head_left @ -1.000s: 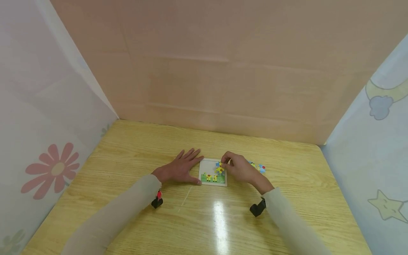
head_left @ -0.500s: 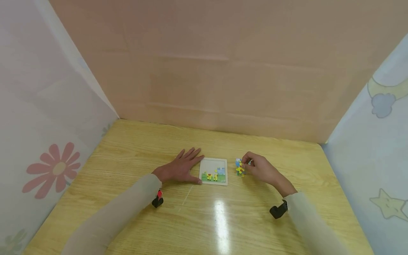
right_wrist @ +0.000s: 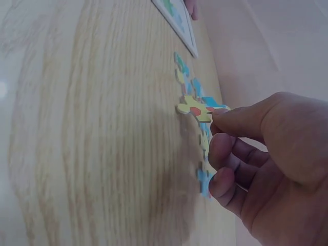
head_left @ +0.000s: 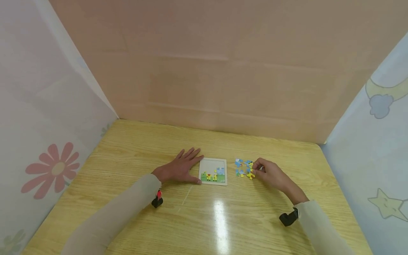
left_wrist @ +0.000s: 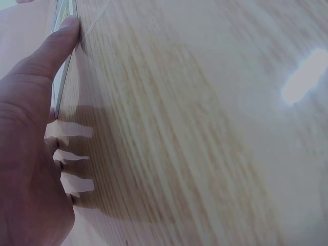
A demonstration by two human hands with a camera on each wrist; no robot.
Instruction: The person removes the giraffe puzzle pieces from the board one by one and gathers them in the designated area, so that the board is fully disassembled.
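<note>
My left hand (head_left: 180,169) lies flat with fingers spread at the left edge of a square puzzle tray (head_left: 208,163). In the left wrist view its thumb (left_wrist: 64,33) rests along the tray's side. Assembled pieces (head_left: 220,177) with green ground, yellow animal legs and some blue sky fill the tray's lower part and right side. To the right of the tray, my right hand (head_left: 272,173) pinches a yellow jigsaw piece with red spots (right_wrist: 196,108) between thumb and finger, above the loose jigsaw pieces (head_left: 238,162). Its other fingers are curled, and some loose pieces are partly hidden behind it.
The wooden table (head_left: 191,226) extends around the tray, with a bright light reflection in front. A plain brownish backdrop (head_left: 204,78) stands along the far edge. Printed side panels (head_left: 54,170) flank the table. Each wrist wears a small black camera (head_left: 288,217).
My right hand has moved right from above the tray to the loose pieces, carrying the yellow jigsaw piece. The tray's blue right-side piece is now uncovered. My left hand stays put.
</note>
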